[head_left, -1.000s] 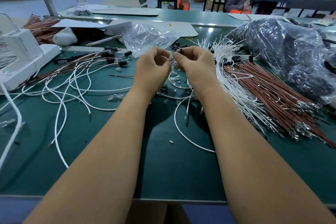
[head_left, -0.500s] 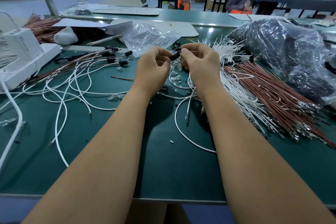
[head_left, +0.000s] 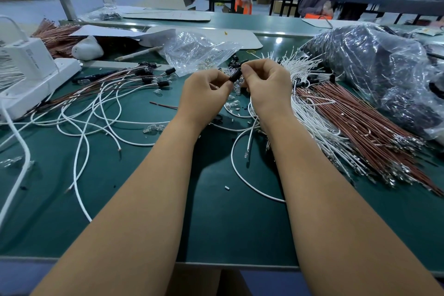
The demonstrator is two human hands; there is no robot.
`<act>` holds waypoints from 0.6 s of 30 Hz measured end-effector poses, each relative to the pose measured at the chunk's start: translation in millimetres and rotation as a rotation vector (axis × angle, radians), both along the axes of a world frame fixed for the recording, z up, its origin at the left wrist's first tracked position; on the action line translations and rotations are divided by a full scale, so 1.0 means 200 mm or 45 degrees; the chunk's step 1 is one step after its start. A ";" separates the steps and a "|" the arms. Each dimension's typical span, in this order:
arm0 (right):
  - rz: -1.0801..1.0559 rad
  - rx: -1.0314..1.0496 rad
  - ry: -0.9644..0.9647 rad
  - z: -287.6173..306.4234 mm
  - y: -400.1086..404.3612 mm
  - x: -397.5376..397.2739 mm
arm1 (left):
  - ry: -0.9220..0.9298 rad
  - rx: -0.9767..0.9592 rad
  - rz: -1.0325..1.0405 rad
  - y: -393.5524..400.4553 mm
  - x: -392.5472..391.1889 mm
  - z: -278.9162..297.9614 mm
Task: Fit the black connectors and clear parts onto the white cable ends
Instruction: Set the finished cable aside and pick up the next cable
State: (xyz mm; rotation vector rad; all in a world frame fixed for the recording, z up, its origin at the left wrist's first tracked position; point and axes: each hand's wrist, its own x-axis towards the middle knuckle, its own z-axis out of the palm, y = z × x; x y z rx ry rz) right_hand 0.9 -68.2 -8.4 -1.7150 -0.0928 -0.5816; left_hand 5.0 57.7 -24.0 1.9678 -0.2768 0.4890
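One head-worn wide-angle view looks forward and down, close over the green bench.

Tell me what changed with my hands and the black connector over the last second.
The black connector, barely visible a second ago, now shows plainly between both hands, pinched by the left hand and right hand. The right hand has shifted slightly up. The white cables on the green mat lie unchanged.

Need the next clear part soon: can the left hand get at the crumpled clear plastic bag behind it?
Probably yes, once freed. The crumpled clear plastic bag lies just beyond the left hand with nothing between, but that hand and the right hand now pinch a small black cylindrical connector.
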 end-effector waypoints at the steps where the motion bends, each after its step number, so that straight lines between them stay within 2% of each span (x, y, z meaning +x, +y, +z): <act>1: -0.002 0.006 0.000 0.00 0.00 0.00 | 0.001 -0.023 -0.010 0.00 0.00 0.00; 18: 0.124 0.101 0.100 0.01 0.02 -0.03 | 0.089 -0.135 -0.021 0.00 -0.03 0.02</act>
